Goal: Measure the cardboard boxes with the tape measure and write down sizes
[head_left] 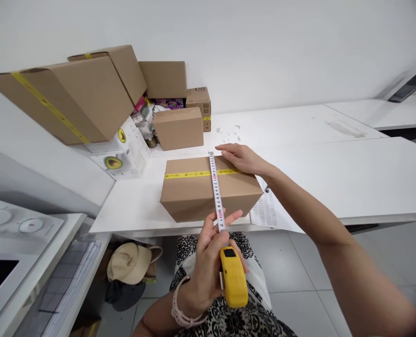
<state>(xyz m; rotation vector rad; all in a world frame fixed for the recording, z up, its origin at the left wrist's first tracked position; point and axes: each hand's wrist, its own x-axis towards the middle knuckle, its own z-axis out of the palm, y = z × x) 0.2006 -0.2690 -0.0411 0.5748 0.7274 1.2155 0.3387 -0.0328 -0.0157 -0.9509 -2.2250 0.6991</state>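
Observation:
A brown cardboard box (190,189) sealed with yellow printed tape lies near the front edge of the white table. Across its top runs the white blade of a tape measure (234,278), its tip at the far edge of the box. My left hand (208,257) grips the yellow case, with thumb and fingers around it and the blade. On the far right part of the box top rests my right hand (243,158), palm down with fingers stretched toward the blade's tip. A printed sheet (264,210) lies right of the box, partly under my right arm.
Stacked cardboard boxes (88,93) stand at the back left on white boxes with avocado pictures (123,154). A smaller carton (180,128) sits behind the measured box. At lower left are a white appliance (14,238) and a beige cap (130,262). A dark device (412,84) stands far right.

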